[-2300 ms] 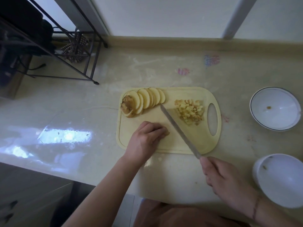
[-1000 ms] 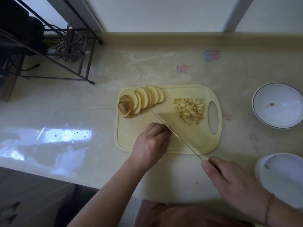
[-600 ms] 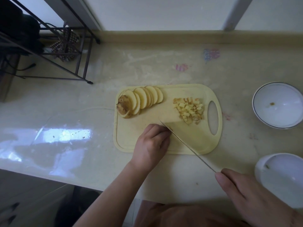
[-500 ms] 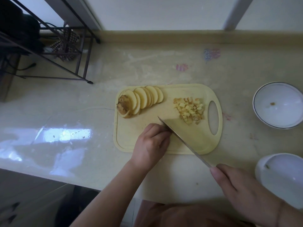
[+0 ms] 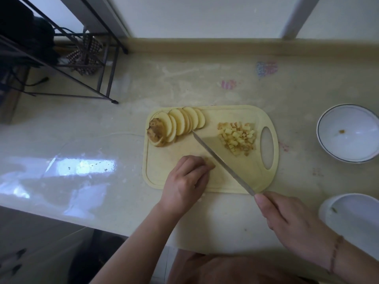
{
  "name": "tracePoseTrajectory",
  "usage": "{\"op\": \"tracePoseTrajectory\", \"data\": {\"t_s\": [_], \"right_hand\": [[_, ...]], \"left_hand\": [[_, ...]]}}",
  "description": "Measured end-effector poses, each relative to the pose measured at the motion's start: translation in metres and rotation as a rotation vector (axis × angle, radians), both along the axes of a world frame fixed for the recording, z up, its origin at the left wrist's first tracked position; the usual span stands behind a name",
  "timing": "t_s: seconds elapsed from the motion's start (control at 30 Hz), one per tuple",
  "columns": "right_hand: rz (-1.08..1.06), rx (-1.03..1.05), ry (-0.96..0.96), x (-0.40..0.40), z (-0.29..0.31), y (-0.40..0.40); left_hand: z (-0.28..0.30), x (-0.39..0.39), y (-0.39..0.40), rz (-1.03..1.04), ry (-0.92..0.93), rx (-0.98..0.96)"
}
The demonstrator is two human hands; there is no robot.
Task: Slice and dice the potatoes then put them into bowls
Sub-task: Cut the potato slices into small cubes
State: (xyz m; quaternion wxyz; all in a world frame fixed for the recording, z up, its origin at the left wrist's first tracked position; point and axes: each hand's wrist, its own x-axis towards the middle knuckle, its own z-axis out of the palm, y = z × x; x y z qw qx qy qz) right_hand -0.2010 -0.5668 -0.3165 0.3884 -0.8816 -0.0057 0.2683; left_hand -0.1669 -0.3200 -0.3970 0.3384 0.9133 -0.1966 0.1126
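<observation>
Since half a second ago the knife [image 5: 222, 163] has slid forward, its tip now just beside the fanned slices, and the right hand [image 5: 287, 220] has come up to the board's near edge.

Glossy and pale, the marbled counter [image 5: 184, 83] carries everything, with a bright window glare on its left part. On it lies the pale yellow plastic cutting board [image 5: 180, 148], a rounded rectangle with an oval handle hole at its right end. Two white bowls sit well apart from it on the right: the far bowl [image 5: 348, 119], round with a thin dark rim line and a small brown speck inside, and the near bowl [image 5: 359, 220], cut off by the frame edge.

At the board's far left corner the potato slices [image 5: 184, 121] lean in an overlapping fan, pale yellow rounds, with a brown-skinned end piece in front. Near the handle hole lies a loose heap of small diced potato [image 5: 238, 138], some cubes showing skin.

Long, narrow and metallic, the blade crosses the board diagonally. The right hand grips its handle, fingers wrapped around it, a thin bracelet on the wrist. The left hand [image 5: 184, 183] rests on the board's near part, knuckles up, fingers curled down onto a small potato piece [image 5: 210, 163] whose edge shows at the fingertips, just left of the blade.
</observation>
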Motion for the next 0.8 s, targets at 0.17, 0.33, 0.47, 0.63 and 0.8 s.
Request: {"op": "tracePoseTrajectory", "data": {"t_s": [0.17, 0.33, 0.47, 0.63, 0.8], "right_hand": [[0.034, -0.009, 0.017, -0.010, 0.003, -0.001], [0.064, -0.037, 0.007, -0.013, 0.003, -0.005], [0.075, -0.028, 0.027, -0.019, 0.006, -0.013], [0.103, -0.064, 0.014, -0.012, -0.001, -0.001], [0.079, -0.034, -0.028, 0.002, -0.009, 0.006]], "left_hand": [[-0.003, -0.001, -0.001, -0.005, 0.021, -0.001], [-0.004, -0.001, -0.006, 0.020, 0.017, -0.015], [-0.005, -0.002, -0.005, 0.034, 0.036, -0.022], [-0.003, 0.000, -0.007, 0.038, 0.014, -0.039], [-0.003, 0.001, -0.004, 0.016, 0.016, -0.026]]}}
